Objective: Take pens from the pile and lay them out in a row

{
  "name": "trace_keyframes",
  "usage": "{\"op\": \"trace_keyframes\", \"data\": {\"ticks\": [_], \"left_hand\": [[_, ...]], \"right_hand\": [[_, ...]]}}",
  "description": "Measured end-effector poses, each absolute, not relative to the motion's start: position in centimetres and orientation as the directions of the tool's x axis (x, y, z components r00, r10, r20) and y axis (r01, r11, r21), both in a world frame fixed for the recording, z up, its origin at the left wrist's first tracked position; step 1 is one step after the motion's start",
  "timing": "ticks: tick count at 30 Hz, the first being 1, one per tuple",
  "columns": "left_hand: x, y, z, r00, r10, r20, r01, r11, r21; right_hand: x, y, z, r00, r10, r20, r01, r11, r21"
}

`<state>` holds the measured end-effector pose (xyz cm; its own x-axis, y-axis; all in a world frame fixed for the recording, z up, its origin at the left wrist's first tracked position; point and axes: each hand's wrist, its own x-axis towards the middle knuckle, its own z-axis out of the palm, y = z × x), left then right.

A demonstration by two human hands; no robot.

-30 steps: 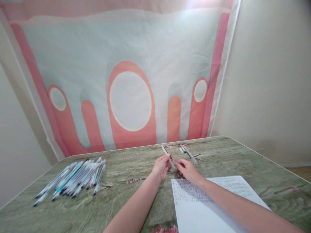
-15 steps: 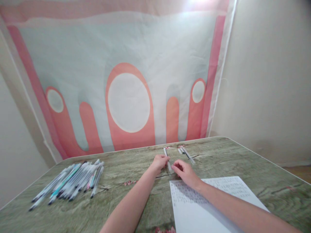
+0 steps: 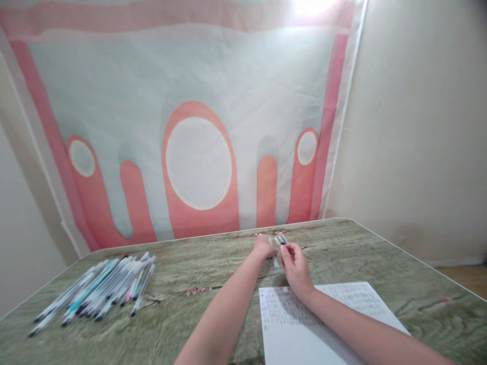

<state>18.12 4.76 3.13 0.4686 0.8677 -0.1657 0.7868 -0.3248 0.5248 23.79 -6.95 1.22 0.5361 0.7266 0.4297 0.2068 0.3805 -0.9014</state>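
My left hand [image 3: 265, 248] is closed around a slim whitish pen [image 3: 275, 262], whose near end sticks out below the fingers. Just to its right, my right hand [image 3: 296, 267] has thumb and index finger pinched together beside a small dark end. What exactly that pinch holds is too small and blurred to make out. Beyond the fingertips lie a few short whitish pen pieces [image 3: 280, 238], partly covered by the hands. Beneath my right forearm is a white sheet of paper [image 3: 300, 339] with rows of handwriting on its upper part.
On the left of the wood-patterned table [image 3: 182, 319] lies a heap of many capped pens [image 3: 114, 286], mostly clear with dark ends, one turquoise and one pink. A printed cloth [image 3: 198, 162] hangs behind the table's far edge, with a bare wall [image 3: 411, 126] to the right.
My left hand has moved right with the pen, toward the pieces at the far side. My right hand has shifted slightly right and turned more upright, its fingertips now at those pieces.
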Motion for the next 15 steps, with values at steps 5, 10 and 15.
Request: {"op": "trace_keyframes", "data": {"ticks": [5, 10, 15], "left_hand": [[18.44, 4.77, 2.76, 0.430, 0.889, -0.155, 0.823, -0.315, 0.473], [18.15, 4.57, 2.67, 0.425, 0.897, -0.123, 0.813, -0.318, 0.489], [18.03, 4.45, 2.13, 0.412, 0.908, -0.076, 0.785, -0.311, 0.535]], "right_hand": [[24.33, -6.36, 0.90, 0.605, 0.695, 0.389, 0.172, 0.363, -0.916], [24.41, -6.20, 0.69, 0.615, 0.698, 0.366, 0.164, 0.341, -0.926], [24.48, -6.16, 0.47, 0.600, 0.710, 0.368, 0.168, 0.337, -0.926]]}}
